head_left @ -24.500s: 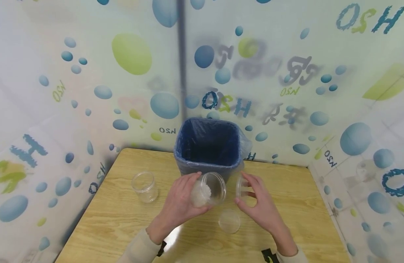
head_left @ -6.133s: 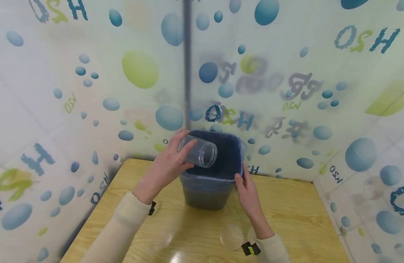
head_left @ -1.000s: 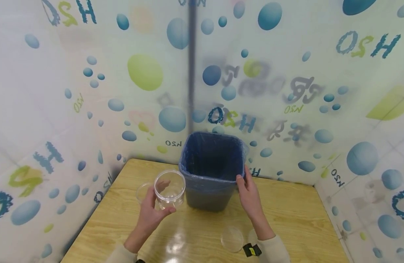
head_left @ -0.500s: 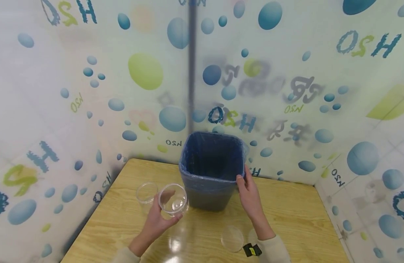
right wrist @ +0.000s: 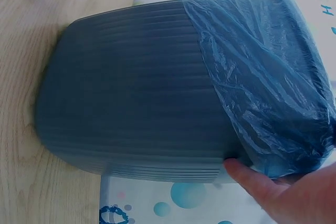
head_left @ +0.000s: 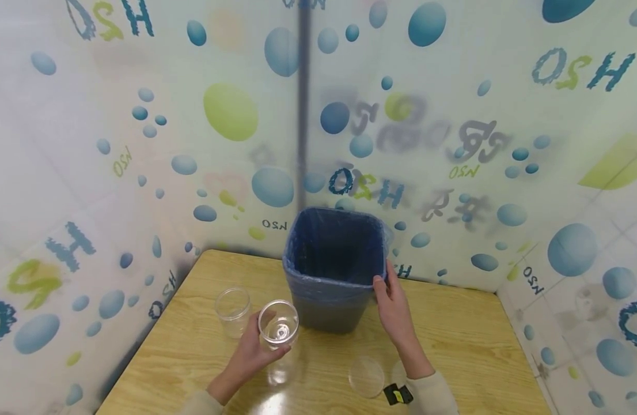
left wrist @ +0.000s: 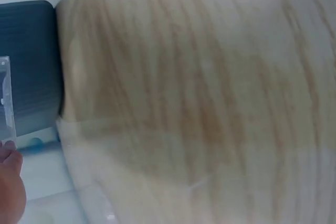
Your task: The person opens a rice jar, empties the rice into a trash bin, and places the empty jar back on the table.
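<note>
My left hand (head_left: 253, 350) holds a clear, round plastic jar (head_left: 281, 331), open at the top, above the table left of the bin's front. In the left wrist view only the edge of the jar (left wrist: 7, 103) and part of the left hand (left wrist: 11, 198) show. With thumb and fingers, my right hand (head_left: 395, 311) grips the front right rim of a dark trash bin (head_left: 326, 314). A blue plastic liner (head_left: 323, 283) folds over its rim. The right wrist view shows that hand (right wrist: 289, 192) at the liner's edge on the bin's side (right wrist: 131, 87).
A second clear jar (head_left: 232, 314) stands on the wooden table (head_left: 453, 328) to the left. A clear round lid (head_left: 366, 377) lies at the front, with another clear disc (head_left: 398, 373) partly behind the right wrist. Patterned curtain walls (head_left: 453, 115) surround the table.
Earlier, the left hand tilted a jar over the bin; white grains showed in a jar before that. Over the last second its jar came lower and rightward. The right hand stays on the rim.
</note>
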Demonstrator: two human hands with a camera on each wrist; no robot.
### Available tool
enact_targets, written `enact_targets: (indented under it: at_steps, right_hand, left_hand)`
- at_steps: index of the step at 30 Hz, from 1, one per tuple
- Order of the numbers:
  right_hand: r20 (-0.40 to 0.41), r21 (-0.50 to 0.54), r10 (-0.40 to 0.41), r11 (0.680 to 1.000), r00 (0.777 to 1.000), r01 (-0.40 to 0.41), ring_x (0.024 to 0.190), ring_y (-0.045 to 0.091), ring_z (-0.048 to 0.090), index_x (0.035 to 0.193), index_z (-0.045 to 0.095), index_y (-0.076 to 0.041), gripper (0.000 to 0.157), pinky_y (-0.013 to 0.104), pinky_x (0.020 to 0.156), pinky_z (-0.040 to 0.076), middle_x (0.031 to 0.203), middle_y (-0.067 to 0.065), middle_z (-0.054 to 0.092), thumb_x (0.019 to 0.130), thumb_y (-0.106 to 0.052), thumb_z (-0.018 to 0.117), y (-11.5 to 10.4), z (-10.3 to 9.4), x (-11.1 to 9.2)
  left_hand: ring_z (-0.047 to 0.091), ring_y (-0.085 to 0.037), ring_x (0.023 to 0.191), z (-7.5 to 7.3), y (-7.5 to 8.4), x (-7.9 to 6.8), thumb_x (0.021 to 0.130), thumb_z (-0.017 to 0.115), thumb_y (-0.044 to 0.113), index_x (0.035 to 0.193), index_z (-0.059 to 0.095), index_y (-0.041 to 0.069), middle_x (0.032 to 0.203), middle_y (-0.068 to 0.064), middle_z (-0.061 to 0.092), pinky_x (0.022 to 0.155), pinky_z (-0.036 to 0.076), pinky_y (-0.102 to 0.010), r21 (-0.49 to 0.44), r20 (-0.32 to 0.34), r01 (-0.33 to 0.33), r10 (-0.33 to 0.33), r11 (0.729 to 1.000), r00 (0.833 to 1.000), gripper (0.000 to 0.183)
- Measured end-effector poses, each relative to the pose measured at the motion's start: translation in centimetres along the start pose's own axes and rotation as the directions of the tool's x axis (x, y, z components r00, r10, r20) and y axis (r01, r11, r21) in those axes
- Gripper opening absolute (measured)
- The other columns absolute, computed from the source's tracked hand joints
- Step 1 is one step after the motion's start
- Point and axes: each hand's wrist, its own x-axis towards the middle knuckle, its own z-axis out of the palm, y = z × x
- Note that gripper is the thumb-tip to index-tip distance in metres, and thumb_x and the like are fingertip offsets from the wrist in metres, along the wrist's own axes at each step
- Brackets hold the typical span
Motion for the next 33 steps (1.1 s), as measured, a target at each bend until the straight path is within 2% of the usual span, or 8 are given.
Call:
enact_targets:
  at_steps: [5,10,15,20,25,33]
  right_hand:
    - [-0.006,0.006,0.0,1.0,1.0,0.0,0.153,0.035,0.027,0.166,0.013,-0.006,0.064,0.053,0.121,0.027,0.17,0.018,0.016,0.113,-0.028,0.043,0.1,0.0,0.1]
    - [-0.013,0.009,-0.003,1.0,1.0,0.003,0.153,0.035,0.026,0.165,0.014,-0.005,0.063,0.052,0.121,0.027,0.17,0.018,0.016,0.113,-0.026,0.042,0.1,0.0,0.3]
    - [-0.016,0.004,-0.001,1.0,1.0,0.002,0.153,0.035,0.027,0.165,0.015,-0.004,0.063,0.052,0.121,0.027,0.17,0.018,0.017,0.113,-0.025,0.043,0.1,0.0,0.2]
    - [-0.019,0.0,0.001,1.0,1.0,-0.001,0.153,0.036,0.028,0.165,0.015,-0.004,0.063,0.053,0.121,0.027,0.17,0.019,0.017,0.113,-0.025,0.043,0.3,0.0,0.2]
    - [-0.021,-0.003,-0.006,1.0,1.0,0.006,0.152,0.037,0.029,0.165,0.016,-0.003,0.063,0.054,0.121,0.028,0.17,0.019,0.018,0.113,-0.024,0.043,0.3,0.0,0.2]
    - [-0.012,0.002,0.005,1.0,1.0,-0.005,0.152,0.036,0.028,0.166,0.013,-0.006,0.065,0.054,0.12,0.028,0.171,0.017,0.015,0.113,-0.027,0.043,0.3,0.0,0.1]
  left_hand:
    - [0.063,-0.042,0.115,0.0,-0.9,-0.2,0.062,0.099,0.018,0.129,0.055,-0.005,0.123,-0.024,0.065,0.1,0.049,-0.058,-0.017,0.022,0.067,-0.067,0.998,0.998,0.084]
    - [0.062,-0.038,0.12,-0.2,-1.5,-0.1,0.063,0.1,0.019,0.131,0.055,-0.002,0.127,-0.021,0.065,0.104,0.047,-0.059,-0.032,0.052,0.146,-0.144,0.989,0.988,0.084]
    - [0.062,-0.042,0.119,-0.2,-1.9,-0.3,0.066,0.098,0.02,0.133,0.05,-0.005,0.128,-0.024,0.064,0.102,0.048,-0.061,-0.013,0.051,0.152,-0.151,0.988,0.987,0.086]
    - [0.063,-0.043,0.115,0.2,-2.2,-0.6,0.064,0.099,0.021,0.132,0.049,-0.008,0.126,-0.024,0.064,0.1,0.049,-0.061,0.032,0.036,0.149,-0.15,0.988,0.988,0.089]
    - [0.063,-0.047,0.113,0.6,-2.3,-0.7,0.062,0.099,0.018,0.131,0.048,-0.012,0.125,-0.028,0.064,0.099,0.049,-0.062,0.03,0.032,0.145,-0.145,0.989,0.989,0.09]
    - [0.061,-0.046,0.118,0.7,-2.5,-1.0,0.063,0.098,0.019,0.134,0.047,-0.012,0.129,-0.028,0.062,0.104,0.046,-0.06,0.028,0.06,0.241,-0.242,0.97,0.968,0.093]
